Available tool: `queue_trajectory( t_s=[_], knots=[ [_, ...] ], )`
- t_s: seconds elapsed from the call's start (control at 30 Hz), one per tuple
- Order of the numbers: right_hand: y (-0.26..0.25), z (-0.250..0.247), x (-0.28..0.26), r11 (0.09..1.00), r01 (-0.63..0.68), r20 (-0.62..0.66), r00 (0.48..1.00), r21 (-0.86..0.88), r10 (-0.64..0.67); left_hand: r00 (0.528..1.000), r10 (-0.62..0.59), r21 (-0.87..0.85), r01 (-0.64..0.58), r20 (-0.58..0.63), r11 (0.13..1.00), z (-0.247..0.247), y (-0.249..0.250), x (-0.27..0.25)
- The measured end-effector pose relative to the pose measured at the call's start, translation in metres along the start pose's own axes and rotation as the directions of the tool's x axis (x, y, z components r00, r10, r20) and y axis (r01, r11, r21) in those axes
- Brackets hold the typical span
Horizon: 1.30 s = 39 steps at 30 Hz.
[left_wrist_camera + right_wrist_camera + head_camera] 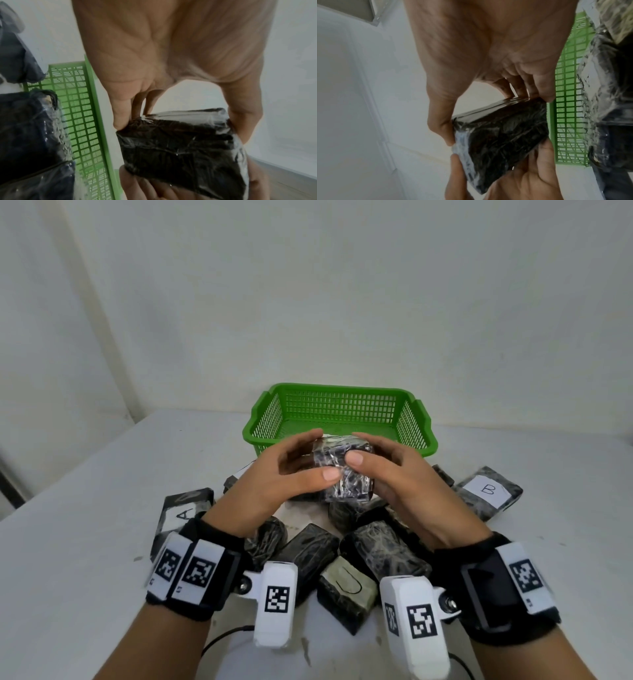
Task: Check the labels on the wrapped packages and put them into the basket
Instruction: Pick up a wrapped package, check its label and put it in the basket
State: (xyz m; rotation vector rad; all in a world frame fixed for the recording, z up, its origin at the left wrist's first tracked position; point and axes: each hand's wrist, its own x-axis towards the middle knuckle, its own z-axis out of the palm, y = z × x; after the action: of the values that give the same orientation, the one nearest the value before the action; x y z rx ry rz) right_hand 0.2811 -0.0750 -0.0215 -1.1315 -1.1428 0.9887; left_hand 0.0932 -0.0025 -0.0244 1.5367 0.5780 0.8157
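Note:
Both hands hold one black package (342, 470) wrapped in clear film, raised above the pile in front of the green basket (339, 405). My left hand (294, 470) pinches its left end between thumb and fingers. My right hand (380, 467) grips the right end the same way. No label shows on the package's near face. The left wrist view shows the package (185, 146) under the left hand's fingers (120, 115), the right wrist view shows the package (501, 129) under the right hand's thumb (440, 124). The basket looks empty.
Several more wrapped packages lie on the white table (85, 491) under my hands, one labelled A (183, 513) at the left, one labelled B (488, 491) at the right, one with a U-shaped mark (347, 582) nearest me. A black cable (222, 637) runs along the near edge.

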Motion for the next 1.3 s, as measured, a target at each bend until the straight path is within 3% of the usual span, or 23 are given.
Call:
queue_trajectory(
  t_s=[0.17, 0.57, 0.73, 0.9, 1.3],
  knots=[
    [-0.001, -0.005, -0.002, 0.999, -0.041, 0.1, 0.994, -0.015, 0.042, 0.999, 0.034, -0.048, -0.035, -0.041, 0.998, -0.002, -0.001, 0.003],
    [-0.005, -0.005, -0.005, 0.998, 0.008, 0.075, 0.997, -0.065, -0.003, 0.998, 0.027, 0.017, -0.028, 0.058, 0.999, -0.002, 0.003, -0.002],
    [-0.008, -0.006, -0.008, 0.995, 0.016, 0.142, 0.99, -0.095, -0.002, 0.997, 0.074, 0.022, -0.074, -0.017, 0.997, 0.0, 0.002, 0.0],
    [-0.01, -0.012, -0.008, 0.99, 0.049, 0.132, 0.991, -0.135, -0.031, 0.997, 0.039, -0.026, -0.037, 0.065, 0.999, -0.003, 0.005, -0.003],
    [-0.023, 0.002, -0.005, 0.964, -0.217, 0.13, 0.972, 0.156, 0.197, 0.961, 0.14, 0.072, -0.126, -0.238, 0.989, 0.002, -0.004, 0.008]
  ],
)
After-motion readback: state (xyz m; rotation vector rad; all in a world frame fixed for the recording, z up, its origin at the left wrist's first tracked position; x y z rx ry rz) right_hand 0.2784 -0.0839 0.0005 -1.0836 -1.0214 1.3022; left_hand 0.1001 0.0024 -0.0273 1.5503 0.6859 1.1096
